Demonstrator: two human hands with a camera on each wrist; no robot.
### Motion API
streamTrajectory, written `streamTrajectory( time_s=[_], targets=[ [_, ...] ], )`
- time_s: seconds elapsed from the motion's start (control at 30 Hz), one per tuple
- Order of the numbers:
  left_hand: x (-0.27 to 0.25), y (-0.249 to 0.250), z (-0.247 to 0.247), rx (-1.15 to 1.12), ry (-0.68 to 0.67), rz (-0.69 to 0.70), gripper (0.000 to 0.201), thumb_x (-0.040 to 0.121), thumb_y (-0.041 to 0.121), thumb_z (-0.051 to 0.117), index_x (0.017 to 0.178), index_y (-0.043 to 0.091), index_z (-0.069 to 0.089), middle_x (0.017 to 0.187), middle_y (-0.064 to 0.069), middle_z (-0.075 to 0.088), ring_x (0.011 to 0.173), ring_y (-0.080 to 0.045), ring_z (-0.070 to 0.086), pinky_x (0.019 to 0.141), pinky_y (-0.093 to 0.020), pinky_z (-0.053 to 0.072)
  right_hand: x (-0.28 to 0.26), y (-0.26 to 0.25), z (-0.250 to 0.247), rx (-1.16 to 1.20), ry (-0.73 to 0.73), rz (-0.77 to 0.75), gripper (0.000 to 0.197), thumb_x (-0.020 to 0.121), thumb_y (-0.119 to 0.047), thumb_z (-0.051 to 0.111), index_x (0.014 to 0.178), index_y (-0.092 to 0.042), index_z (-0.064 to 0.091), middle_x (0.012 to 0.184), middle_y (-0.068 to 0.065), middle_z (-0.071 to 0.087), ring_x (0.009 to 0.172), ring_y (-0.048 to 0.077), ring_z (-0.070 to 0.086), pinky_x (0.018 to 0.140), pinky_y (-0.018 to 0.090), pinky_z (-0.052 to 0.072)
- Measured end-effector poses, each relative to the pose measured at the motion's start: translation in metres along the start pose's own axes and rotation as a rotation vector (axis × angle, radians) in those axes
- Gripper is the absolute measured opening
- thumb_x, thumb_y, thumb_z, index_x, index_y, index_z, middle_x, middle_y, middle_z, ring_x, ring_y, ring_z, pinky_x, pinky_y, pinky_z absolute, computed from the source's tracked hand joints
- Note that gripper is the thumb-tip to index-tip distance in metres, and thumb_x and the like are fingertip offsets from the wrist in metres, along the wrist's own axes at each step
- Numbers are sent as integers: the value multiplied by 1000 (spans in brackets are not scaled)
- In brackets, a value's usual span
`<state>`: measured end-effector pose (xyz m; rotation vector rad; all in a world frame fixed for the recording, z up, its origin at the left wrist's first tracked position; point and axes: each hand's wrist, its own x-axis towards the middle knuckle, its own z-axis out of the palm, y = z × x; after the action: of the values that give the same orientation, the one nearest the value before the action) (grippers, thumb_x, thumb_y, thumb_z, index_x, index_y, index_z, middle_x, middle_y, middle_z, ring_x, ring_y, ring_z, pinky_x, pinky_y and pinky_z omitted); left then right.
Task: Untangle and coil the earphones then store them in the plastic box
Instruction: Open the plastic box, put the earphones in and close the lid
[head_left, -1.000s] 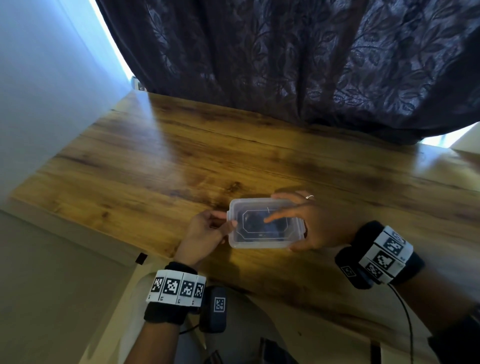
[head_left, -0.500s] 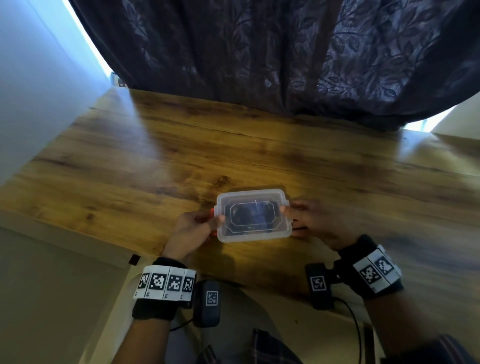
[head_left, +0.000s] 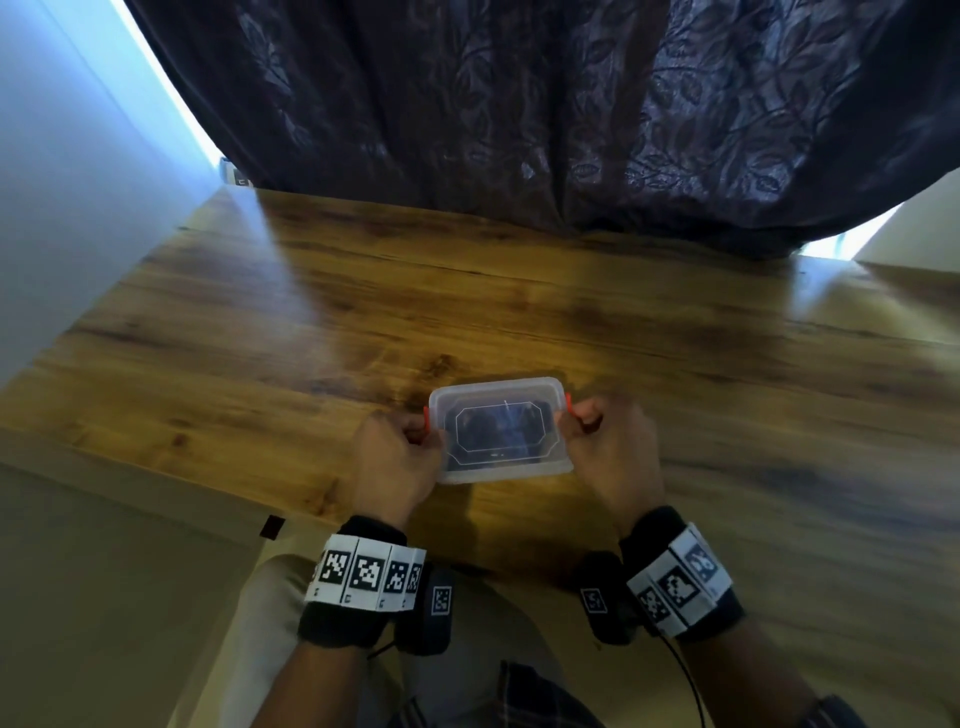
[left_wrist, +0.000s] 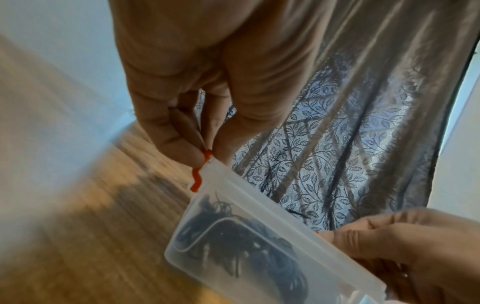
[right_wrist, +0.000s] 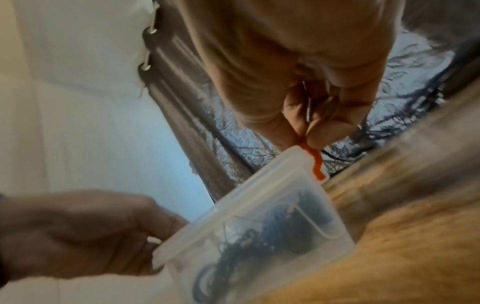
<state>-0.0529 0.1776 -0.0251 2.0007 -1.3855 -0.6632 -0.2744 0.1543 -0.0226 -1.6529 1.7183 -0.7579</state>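
Two hands are meeting at opposite ends of one small container in this moment. Behind everything, a dark leaf-patterned curtain (head_left: 545, 114) is hanging across the far side, its hem reaching the back edge of a wooden table (head_left: 322, 322) that is spreading across the middle of the head view. A pale wall (head_left: 67, 171) is bordering the table on the left. Near the table's front edge, a translucent plastic box (head_left: 500, 470) is sitting with its lid (head_left: 498, 392) on. Through the lid and walls, the dark earphones (left_wrist: 235, 236) are showing as a bundle of cable lying inside the box; how neatly they are coiled cannot be told. The left hand (head_left: 392, 457) is curling against the box's left end, thumb and forefinger pinching the orange left latch (left_wrist: 198, 174), as the left wrist view is showing. The right hand (head_left: 610, 447) is doing likewise at the right end, its fingertips closing on the orange right latch (right_wrist: 313, 162) in the right wrist view. Both latches are standing at the lid's short ends; whether they are snapped fully down cannot be told. Each wrist is wearing a black band with black-and-white marker squares (head_left: 366, 574).
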Motion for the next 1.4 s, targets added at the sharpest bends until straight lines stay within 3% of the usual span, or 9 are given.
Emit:
streamTrajectory(
  time_s=[0.1,0.23,0.33,0.43,0.6,0.73,0.93,1.13,1.4],
  targets=[
    [4,3,0,46,-16,14,16,88,20,72,72,20,70,63,9,62,61,-2,58,53,-13,36,-5,5,2,-121,36,-174,14,98,-27,60,87,-19,61,89,-2,62,75,10,61,64,18,47],
    [24,6,4,89,-76,35,18,85,31,76,102,25,72,96,3,70,86,-9,64,76,-23,50,-13,13,1,-338,-126,-461,37,93,-51,54,119,-28,64,136,-1,45,121,15,45,98,35,46],
    [46,18,2,20,-44,-4,32,79,24,83,109,18,71,102,3,71,92,-12,64,83,-28,53,-23,9,-1,-466,-262,-549,56,92,-64,40,135,-33,58,142,-5,43,126,16,39,104,41,43],
    [67,27,1,31,25,-42,30,75,28,84,99,15,71,101,-3,74,92,-17,66,86,-34,56,-31,2,4,-527,-289,-570,55,90,-60,48,139,-35,54,140,-2,43,124,19,40,102,38,40],
    [80,55,11,194,-42,9,52,88,64,59,101,14,67,93,-5,69,89,-27,66,80,-41,57,-29,-14,29,-520,-103,-448,46,86,-45,67,131,-35,60,123,1,49,113,23,47,93,41,46],
    [85,68,12,225,-73,77,57,102,57,31,86,9,58,82,-12,64,81,-32,64,68,-35,46,-7,-9,14,-464,-66,-283,43,91,-43,64,133,-35,59,132,4,44,121,26,43,105,41,40],
    [93,60,6,255,-132,100,43,104,44,39,103,6,61,87,-16,68,84,-35,66,73,-39,53,16,20,-37,-472,50,-44,39,91,-36,67,129,-29,64,135,11,44,125,34,42,105,45,43],
    [107,69,0,289,-177,126,40,105,33,42,105,0,65,87,-19,63,91,-36,64,72,-34,39,35,73,-102,-482,216,200,41,85,-30,76,125,-28,69,126,10,50,117,37,45,99,45,46],
    [153,95,-18,258,-134,211,28,100,19,52,122,7,63,114,-23,68,92,-38,62,74,-34,37,48,89,-141,-512,231,375,38,87,-26,74,124,-27,68,128,12,47,120,38,42,103,51,43]
  ],
)
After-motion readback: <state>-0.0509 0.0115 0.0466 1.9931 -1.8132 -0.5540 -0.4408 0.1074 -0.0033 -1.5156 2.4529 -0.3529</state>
